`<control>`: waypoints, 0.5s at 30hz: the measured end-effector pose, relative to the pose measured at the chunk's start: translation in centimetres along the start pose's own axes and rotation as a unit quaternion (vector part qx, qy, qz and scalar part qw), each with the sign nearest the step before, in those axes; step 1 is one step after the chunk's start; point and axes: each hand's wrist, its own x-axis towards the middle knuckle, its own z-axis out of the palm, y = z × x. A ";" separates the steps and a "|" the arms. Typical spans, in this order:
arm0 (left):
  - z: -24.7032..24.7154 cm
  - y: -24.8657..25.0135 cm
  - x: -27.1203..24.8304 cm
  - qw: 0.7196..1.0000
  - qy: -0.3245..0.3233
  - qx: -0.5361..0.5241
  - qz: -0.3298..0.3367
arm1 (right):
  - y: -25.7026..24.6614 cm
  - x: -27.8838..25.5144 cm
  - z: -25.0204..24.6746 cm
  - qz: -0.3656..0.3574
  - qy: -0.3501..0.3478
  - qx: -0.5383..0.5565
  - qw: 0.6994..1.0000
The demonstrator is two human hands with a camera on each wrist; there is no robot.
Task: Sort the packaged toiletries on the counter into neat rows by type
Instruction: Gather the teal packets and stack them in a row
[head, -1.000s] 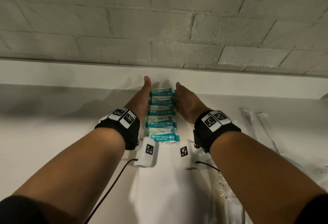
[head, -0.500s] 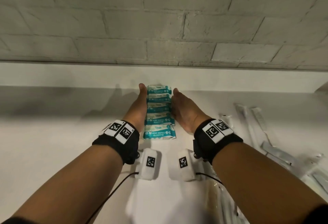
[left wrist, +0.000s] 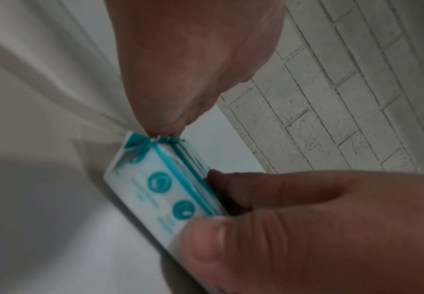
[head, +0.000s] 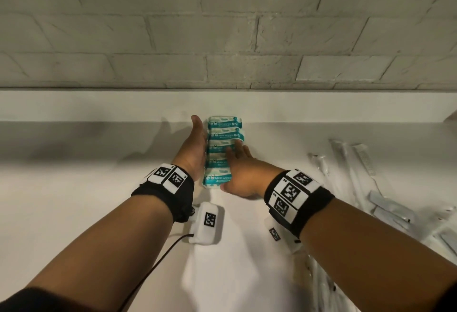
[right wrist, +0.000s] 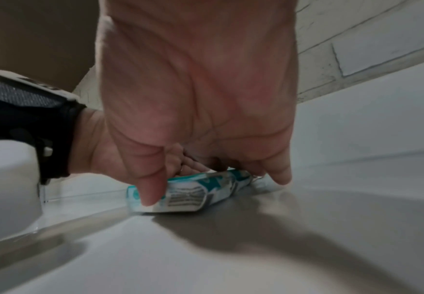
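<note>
Several teal-and-white mini wipes packets (head: 223, 136) lie overlapped in one row that runs away from me to the back ledge. My left hand (head: 195, 143) lies flat and straight along the row's left side, its edge against the packets. My right hand (head: 241, 175) lies over the near end of the row. Its fingers (head: 237, 150) rest on top of the packets. In the left wrist view its thumb (left wrist: 205, 248) presses the nearest packet (left wrist: 155, 185) from the front, pinching it against the fingers. The right wrist view shows the same grip on that packet (right wrist: 188, 195).
The white counter (head: 74, 200) ends at a low ledge (head: 99, 106) under a grey brick wall. Clear-wrapped combs and toothbrushes (head: 366, 160) and flat sachets (head: 388, 205) lie scattered at the right. More clear packets (head: 321, 287) lie under my right forearm.
My right hand has left the right side of the row and come over the near packets, thumb at the front. My left hand stays along the left side.
</note>
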 end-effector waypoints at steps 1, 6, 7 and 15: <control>0.0 -0.1 0.0 1.000 -0.001 0.004 -0.001 | 0.0 0.0 0.1 0.004 0.003 -0.009 1.000; -0.4 0.1 0.5 1.000 -0.003 0.009 0.009 | 0.2 -1.0 -2.7 -0.020 0.013 0.125 0.992; -0.4 0.2 0.7 1.000 0.000 0.009 0.013 | 0.5 -0.6 -3.3 -0.003 0.026 0.189 0.982; -0.7 0.9 2.4 0.999 -0.018 0.038 0.007 | 1.9 1.6 -5.3 0.044 0.000 0.367 0.929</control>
